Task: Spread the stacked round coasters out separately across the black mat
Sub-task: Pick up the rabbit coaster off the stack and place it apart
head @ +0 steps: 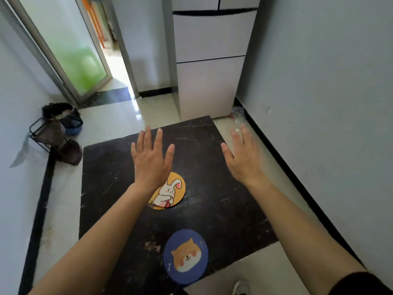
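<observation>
Nearest the camera, a white shoe (241, 288) shows at the bottom edge, on pale floor just off the near edge of the black mat (119, 167). On the mat's near edge lies the blue coaster (186, 256) printed with a dog's face, flat and alone. Farther in, around the mat's middle, sits the orange coaster (170, 193) with a rabbit on it; whether more discs lie stacked beneath it cannot be told from here. The left hand (152, 159) hovers over the mat's far half, its wrist crossing the orange coaster's far-left rim, fingers spread wide and holding nothing. The right hand (244, 155) is raised over the mat's right edge, equally splayed and empty. Beyond the mat's far edge stands a white fridge (212, 60), and off its left far corner a wire rack (53, 139) leans against the wall. The coasters look thin, light and fairly stiff, lying flush on the mat, so lifting one probably calls for a fingernail or fingertip worked under the rim, or sliding it flat under a palm. Their printed tops may be smooth, so a light pinch at the edge seems safer than pressing from above.
</observation>
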{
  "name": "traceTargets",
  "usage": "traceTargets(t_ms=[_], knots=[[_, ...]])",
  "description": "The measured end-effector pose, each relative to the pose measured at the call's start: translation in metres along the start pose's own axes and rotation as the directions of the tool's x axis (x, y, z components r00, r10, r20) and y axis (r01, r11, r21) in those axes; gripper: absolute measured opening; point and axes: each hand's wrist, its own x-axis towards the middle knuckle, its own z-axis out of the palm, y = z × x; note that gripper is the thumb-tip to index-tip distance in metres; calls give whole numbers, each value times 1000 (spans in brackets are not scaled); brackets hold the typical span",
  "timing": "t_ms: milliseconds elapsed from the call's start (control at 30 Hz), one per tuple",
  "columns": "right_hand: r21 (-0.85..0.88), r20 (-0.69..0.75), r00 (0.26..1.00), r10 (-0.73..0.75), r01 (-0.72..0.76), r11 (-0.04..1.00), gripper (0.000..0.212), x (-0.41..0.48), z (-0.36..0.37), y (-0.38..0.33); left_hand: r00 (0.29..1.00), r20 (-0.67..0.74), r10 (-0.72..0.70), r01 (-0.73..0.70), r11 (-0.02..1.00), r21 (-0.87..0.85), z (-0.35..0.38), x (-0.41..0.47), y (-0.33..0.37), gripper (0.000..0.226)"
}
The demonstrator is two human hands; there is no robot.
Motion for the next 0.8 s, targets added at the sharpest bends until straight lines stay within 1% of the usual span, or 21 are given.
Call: traceTargets(t_ms=[67,133,267,333,400,467,533,633,700,800], knots=[[-4,-35,999,-22,22,1000,62,7,-11,10,1000,-1,11,-11,1000,2,0,8,15,65],[-14,-26,999,-22,21,1000,66,10,-20,32,1000,26,12,-12,1000,6,7,12,37,65],[-16,-3,1000,-31,30,999,68,15,-28,93,996,90,19,-23,999,37,33,14,91,67],[4,13,1000,-10,10,1000,68,18,-31,133,995,102,18,-24,998,51,51,13,124,67],[22,20,1000,-9,8,1000,68,25,-36,175,993,115,-9,1,998,68,69,11,159,66],[40,56,998,-27,25,999,69,36,-48,235,992,110,-56,46,995,94,94,8,216,66],[51,55,997,-46,44,998,70,40,-50,248,988,121,-93,82,992,95,98,4,228,66],[75,85,993,-86,79,994,71,53,-70,305,981,137,-137,127,989,79,115,7,282,67],[77,97,990,-103,95,992,72,69,-79,337,981,120,-151,142,987,77,122,10,315,67],[108,96,986,-133,122,987,73,97,-83,364,982,83,-170,162,982,96,128,24,342,67]])
